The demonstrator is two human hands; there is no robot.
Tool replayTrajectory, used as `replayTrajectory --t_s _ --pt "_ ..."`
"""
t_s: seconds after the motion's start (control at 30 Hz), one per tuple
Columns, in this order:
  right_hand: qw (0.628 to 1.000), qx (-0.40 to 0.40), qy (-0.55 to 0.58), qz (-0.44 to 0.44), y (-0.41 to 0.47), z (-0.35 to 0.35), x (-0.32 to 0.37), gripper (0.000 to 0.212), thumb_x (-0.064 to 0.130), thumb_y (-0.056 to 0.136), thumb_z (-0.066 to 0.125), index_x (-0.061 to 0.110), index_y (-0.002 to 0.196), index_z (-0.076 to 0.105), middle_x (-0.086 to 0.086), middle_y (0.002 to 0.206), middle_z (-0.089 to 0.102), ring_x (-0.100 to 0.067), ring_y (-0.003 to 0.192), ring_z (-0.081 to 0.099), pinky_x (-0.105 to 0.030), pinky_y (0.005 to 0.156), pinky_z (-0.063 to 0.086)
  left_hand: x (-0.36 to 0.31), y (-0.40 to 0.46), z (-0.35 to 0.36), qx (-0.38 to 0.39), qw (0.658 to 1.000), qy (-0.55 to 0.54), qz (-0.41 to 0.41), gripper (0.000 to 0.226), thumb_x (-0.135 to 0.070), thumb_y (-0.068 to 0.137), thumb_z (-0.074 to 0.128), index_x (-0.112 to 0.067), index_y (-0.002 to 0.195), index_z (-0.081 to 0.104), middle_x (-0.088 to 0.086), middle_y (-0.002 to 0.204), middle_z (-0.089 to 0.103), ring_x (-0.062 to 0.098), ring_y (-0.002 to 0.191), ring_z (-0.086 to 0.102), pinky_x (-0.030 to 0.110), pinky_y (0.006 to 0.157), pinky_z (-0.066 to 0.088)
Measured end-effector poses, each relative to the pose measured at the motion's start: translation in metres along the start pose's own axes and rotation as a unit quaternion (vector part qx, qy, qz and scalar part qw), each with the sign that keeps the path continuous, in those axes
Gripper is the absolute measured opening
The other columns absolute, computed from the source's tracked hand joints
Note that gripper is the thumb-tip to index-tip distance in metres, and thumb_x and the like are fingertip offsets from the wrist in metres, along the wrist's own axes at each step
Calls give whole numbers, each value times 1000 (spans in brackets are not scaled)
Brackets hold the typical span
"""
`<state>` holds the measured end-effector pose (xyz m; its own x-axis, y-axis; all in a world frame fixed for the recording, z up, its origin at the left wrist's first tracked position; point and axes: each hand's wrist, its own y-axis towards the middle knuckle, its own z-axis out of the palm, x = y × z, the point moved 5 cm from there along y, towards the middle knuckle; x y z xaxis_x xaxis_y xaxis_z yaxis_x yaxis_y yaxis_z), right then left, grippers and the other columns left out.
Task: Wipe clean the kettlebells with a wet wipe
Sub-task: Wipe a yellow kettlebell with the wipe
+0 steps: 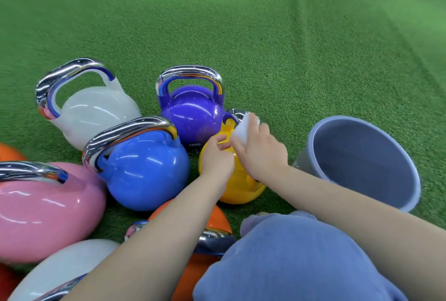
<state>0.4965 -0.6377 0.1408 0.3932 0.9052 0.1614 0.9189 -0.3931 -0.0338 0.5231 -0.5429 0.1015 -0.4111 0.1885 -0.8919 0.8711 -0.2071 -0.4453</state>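
Kettlebells and grey bucket on green turf

Yellow kettlebell, white wipe, grey bucket, green turf.

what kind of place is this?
Probably a gym or training area: green artificial turf as flooring, and a cluster of coloured kettlebells with chrome handles, such as the purple kettlebell marked 20KG.

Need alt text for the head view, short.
A person's right hand presses a white wet wipe on a glossy yellow kettlebell; the left hand steadies it. Other coloured kettlebells and a grey plastic bucket sit on green turf.
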Motion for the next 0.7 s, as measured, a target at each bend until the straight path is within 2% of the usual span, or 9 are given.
replayTrajectory --t_s 0.1,0.17,0.23,0.3,0.37,0.4,0.53,0.7 --pt "997 61 -19 -34 -19 4 -11 60 36 98 21 7 148 2 -15 134 40 -32 107 56 -39 74 45 -11 0 -5 -8 999 36 28 53 11 81 38 -14 126 48 3 117 55 26 109 56 41 95 46" --pt "993 110 -14 -34 -18 3 -22 57 26 99 20 3 147 1 -20 129 48 -33 106 57 -38 76 43 -17 0 -8 -8 997 54 46 54 13 80 37 -12 126 47 6 122 54 26 110 55 37 95 45" --pt "991 130 0 -16 -11 -2 -30 56 30 101 28 2 146 10 -22 118 58 -34 104 59 -38 74 41 -22 0 -9 -7 996 72 61 53 13 80 37 -11 126 47 8 124 53 26 112 54 37 95 43" --pt "990 139 17 -5 -3 -1 -30 49 37 100 33 -1 131 28 -24 112 61 -36 102 59 -37 68 36 -24 0 -10 -7 994 84 73 53 13 80 38 -11 126 48 9 124 53 27 112 54 37 96 43" --pt "988 147 56 9 6 5 -24 39 36 99 37 0 113 34 -25 110 61 -37 100 60 -33 64 32 -27 -1 -10 -1 991 99 88 52 12 81 39 -10 127 47 10 124 53 24 105 56 34 95 43" --pt "986 147 74 19 10 6 -20 36 34 99 39 0 110 34 -25 112 60 -37 101 59 -32 64 32 -29 -1 -10 5 990 109 95 51 11 81 39 -10 128 46 10 124 52 22 98 55 32 92 42" --pt "981 164 96 49 36 4 -11 47 33 99 40 -8 121 36 -26 125 52 -37 115 52 -34 78 38 -33 3 -13 17 982 149 118 53 11 81 40 -9 129 45 10 125 50 18 91 50 31 88 42" --pt "974 202 88 57 67 -1 4 54 36 101 32 -11 125 44 -26 128 52 -36 118 49 -32 86 38 -41 17 -17 27 958 230 170 57 8 77 42 -12 130 45 10 126 49 27 112 53 41 97 43"
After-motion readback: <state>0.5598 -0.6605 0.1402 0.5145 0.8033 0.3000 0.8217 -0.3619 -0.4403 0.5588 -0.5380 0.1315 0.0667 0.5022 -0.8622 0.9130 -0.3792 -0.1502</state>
